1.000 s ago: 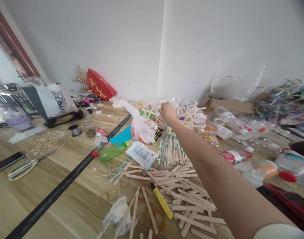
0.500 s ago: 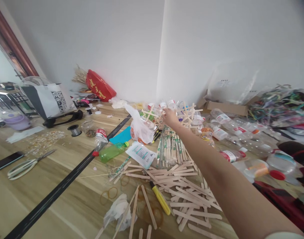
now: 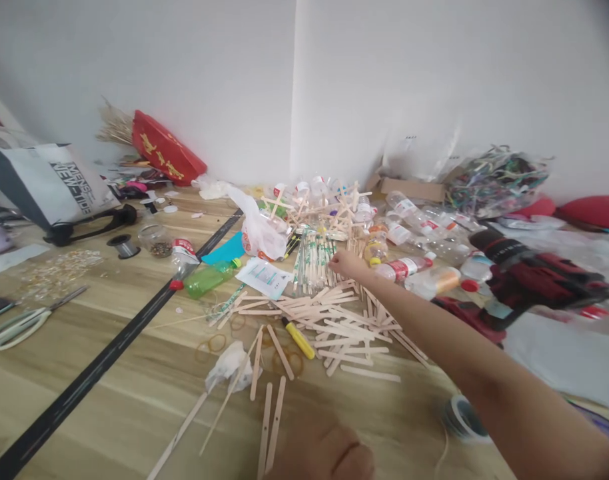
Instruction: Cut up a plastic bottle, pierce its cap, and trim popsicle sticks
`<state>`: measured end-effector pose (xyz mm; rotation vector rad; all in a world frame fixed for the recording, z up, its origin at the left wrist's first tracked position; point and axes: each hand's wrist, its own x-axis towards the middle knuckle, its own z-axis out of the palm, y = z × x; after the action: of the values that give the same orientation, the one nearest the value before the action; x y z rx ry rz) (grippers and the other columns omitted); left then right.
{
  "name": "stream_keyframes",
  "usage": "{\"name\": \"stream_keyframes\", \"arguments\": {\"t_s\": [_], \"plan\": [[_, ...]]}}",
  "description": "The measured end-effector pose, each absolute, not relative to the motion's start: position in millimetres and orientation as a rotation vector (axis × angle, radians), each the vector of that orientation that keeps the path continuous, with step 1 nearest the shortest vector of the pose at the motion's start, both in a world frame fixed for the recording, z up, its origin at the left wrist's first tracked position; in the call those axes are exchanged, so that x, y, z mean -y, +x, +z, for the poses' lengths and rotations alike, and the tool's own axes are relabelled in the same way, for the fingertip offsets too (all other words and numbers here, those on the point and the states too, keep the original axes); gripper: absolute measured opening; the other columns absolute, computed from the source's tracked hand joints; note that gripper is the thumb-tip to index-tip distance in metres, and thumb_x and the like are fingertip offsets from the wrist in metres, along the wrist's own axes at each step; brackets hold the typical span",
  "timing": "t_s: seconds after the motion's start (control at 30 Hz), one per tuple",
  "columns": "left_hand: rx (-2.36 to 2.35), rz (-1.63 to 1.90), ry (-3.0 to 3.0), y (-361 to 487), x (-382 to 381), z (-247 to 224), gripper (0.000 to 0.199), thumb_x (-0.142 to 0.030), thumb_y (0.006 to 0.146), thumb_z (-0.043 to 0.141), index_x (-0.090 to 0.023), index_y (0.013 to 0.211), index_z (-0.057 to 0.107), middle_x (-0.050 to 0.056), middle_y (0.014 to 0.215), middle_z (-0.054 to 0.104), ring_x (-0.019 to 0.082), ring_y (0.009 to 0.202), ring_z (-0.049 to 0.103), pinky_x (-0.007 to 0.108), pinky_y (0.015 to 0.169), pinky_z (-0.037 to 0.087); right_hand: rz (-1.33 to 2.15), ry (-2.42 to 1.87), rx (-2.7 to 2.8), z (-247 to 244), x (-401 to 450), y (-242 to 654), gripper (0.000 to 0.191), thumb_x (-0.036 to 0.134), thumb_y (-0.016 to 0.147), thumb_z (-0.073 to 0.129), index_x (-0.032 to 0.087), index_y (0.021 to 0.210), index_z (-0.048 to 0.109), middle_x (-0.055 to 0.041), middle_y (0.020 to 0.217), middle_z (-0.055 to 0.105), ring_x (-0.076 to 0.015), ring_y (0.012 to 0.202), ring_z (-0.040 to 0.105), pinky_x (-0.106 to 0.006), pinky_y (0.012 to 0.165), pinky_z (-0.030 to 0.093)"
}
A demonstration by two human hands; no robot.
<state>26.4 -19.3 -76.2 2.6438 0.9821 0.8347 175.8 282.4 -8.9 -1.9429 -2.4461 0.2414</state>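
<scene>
Lying near the middle of the wooden table [image 3: 109, 413]: wrapped sticks [image 3: 310, 263], green-printed, set side by side. Right hand [image 3: 348, 265]: at their right edge, fingers curled and drawn together; whether they grip a stick cannot be told. Left hand [image 3: 327, 453]: at the near edge, blurred, seemingly curled; grip and contents cannot be told; two flat sticks [image 3: 265, 427] with small dark marks just to its left.

Loose flat sticks [image 3: 359, 349]: a heap on the near side of the wrapped ones. Yellow tool [image 3: 299, 339], black-ended: at the heap's left. White packet [image 3: 264, 277]: left of the wrapped sticks. Translucent bag [image 3: 262, 230]: beyond the packet. Crossed sticks [image 3: 344, 210]: on the far side. Crumpled plastic [image 3: 234, 365]: near side, left of the heap.

Green bottle [image 3: 212, 279], lying, and blue sheet [image 3: 224, 250]: left of the packet. Clear bottles [image 3: 404, 207], several: far right. Drill [image 3: 539, 283], red and black: right. Spool [image 3: 464, 419]: near right. Scissors [image 3: 27, 327]: far to the left, beyond the black strip [image 3: 134, 327]. Red bag [image 3: 164, 147], gold lettering: far left, by the wall
</scene>
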Motion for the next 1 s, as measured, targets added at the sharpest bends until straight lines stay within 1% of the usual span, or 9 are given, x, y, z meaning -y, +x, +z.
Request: {"name": "stream_keyframes", "arguments": {"t_s": [0.07, 0.17, 0.3, 0.37, 0.53, 0.67, 0.77, 0.87, 1.0], "plan": [[-1.007, 0.984, 2.728, 29.7, 19.7, -75.2, 0.025, -0.016, 0.093, 0.041, -0.019, 0.075, 0.059, 0.001, 0.064, 0.060, 0.014, 0.061, 0.057, 0.025, 0.055, 0.046, 0.256, -1.950, 2.477, -8.9, -268.6, 168.5, 0.028, 0.037, 0.096, 0.057, 0.013, 0.111, 0.061, -0.0067, 0.107, 0.063, -0.0181, 0.092, 0.063, -0.037, 0.081, 0.054], [-1.092, 1.018, 2.784, 30.6, 21.4, -62.8, 0.018, -0.019, 0.090, 0.048, -0.020, 0.074, 0.055, 0.000, 0.064, 0.060, 0.014, 0.059, 0.056, 0.027, 0.053, 0.042, 0.259, -1.923, 2.535, -2.7, -246.2, 162.3, 0.028, 0.037, 0.096, 0.057, 0.014, 0.111, 0.062, -0.0068, 0.108, 0.063, -0.0190, 0.094, 0.062, -0.038, 0.083, 0.053], [-1.365, 0.539, 2.705, 20.4, 29.7, -38.4, 0.010, -0.021, 0.087, 0.058, -0.020, 0.077, 0.058, 0.002, 0.076, 0.067, 0.019, 0.067, 0.062, 0.028, 0.057, 0.046, 0.296, -1.859, 2.641, 5.6, -199.9, 175.4, 0.027, 0.037, 0.096, 0.056, 0.014, 0.107, 0.063, -0.0068, 0.107, 0.063, -0.0184, 0.095, 0.062, -0.039, 0.085, 0.052], [-1.503, 0.254, 2.533, 9.1, 36.3, -29.1, 0.008, -0.021, 0.090, 0.055, -0.021, 0.085, 0.061, 0.003, 0.085, 0.068, 0.022, 0.071, 0.064, 0.032, 0.061, 0.050, 0.344, -1.822, 2.700, 7.8, -165.5, 189.4, 0.025, 0.037, 0.095, 0.057, 0.014, 0.103, 0.064, -0.0061, 0.102, 0.065, -0.0181, 0.092, 0.062, -0.039, 0.085, 0.051], [-1.894, -0.108, 2.076, -21.2, 46.2, -25.9, 0.020, -0.018, 0.096, 0.044, -0.018, 0.103, 0.062, 0.010, 0.105, 0.066, 0.024, 0.092, 0.067, 0.036, 0.077, 0.053, 0.464, -1.694, 2.793, 3.6, -58.5, 230.7, 0.017, 0.028, 0.091, 0.056, 0.019, 0.098, 0.068, -0.0093, 0.101, 0.068, -0.0223, 0.093, 0.065, -0.031, 0.080, 0.050], [-1.980, -0.110, 1.973, -27.6, 45.0, -32.4, 0.020, -0.013, 0.093, 0.044, -0.016, 0.104, 0.061, 0.012, 0.108, 0.064, 0.023, 0.098, 0.065, 0.035, 0.084, 0.051, 0.553, -1.550, 2.729, -18.7, 9.1, 261.9, 0.027, 0.033, 0.094, 0.044, 0.024, 0.103, 0.068, -0.0076, 0.102, 0.070, -0.0225, 0.087, 0.069, -0.031, 0.073, 0.054], [-1.994, -0.046, 1.984, -25.0, 43.8, -34.7, 0.030, -0.005, 0.089, 0.043, -0.015, 0.113, 0.057, 0.012, 0.106, 0.065, 0.023, 0.098, 0.065, 0.036, 0.084, 0.051, 0.589, -1.602, 2.555, -36.0, 35.9, 278.5, 0.035, 0.045, 0.096, 0.041, 0.026, 0.101, 0.070, -0.0058, 0.097, 0.072, -0.0221, 0.079, 0.071, -0.030, 0.065, 0.058], [-2.039, 0.015, 1.975, -22.9, 43.6, -38.2, 0.038, -0.002, 0.087, 0.040, -0.011, 0.122, 0.052, 0.014, 0.106, 0.066, 0.024, 0.099, 0.065, 0.036, 0.085, 0.051, 0.657, -1.568, 2.435, -42.5, 49.8, 284.8, 0.033, 0.048, 0.096, 0.043, 0.028, 0.095, 0.070, -0.0021, 0.093, 0.074, -0.0190, 0.078, 0.072, -0.023, 0.061, 0.058], [-2.137, 0.031, 1.953, -20.5, 44.3, -45.0, 0.031, -0.002, 0.087, 0.041, -0.011, 0.112, 0.056, 0.014, 0.102, 0.067, 0.025, 0.096, 0.066, 0.036, 0.085, 0.050, 0.579, -1.420, 2.331, -44.5, 60.8, 289.1, 0.025, 0.044, 0.094, 0.048, 0.031, 0.092, 0.070, 0.0023, 0.087, 0.074, -0.0145, 0.073, 0.072, -0.015, 0.061, 0.057]]}}
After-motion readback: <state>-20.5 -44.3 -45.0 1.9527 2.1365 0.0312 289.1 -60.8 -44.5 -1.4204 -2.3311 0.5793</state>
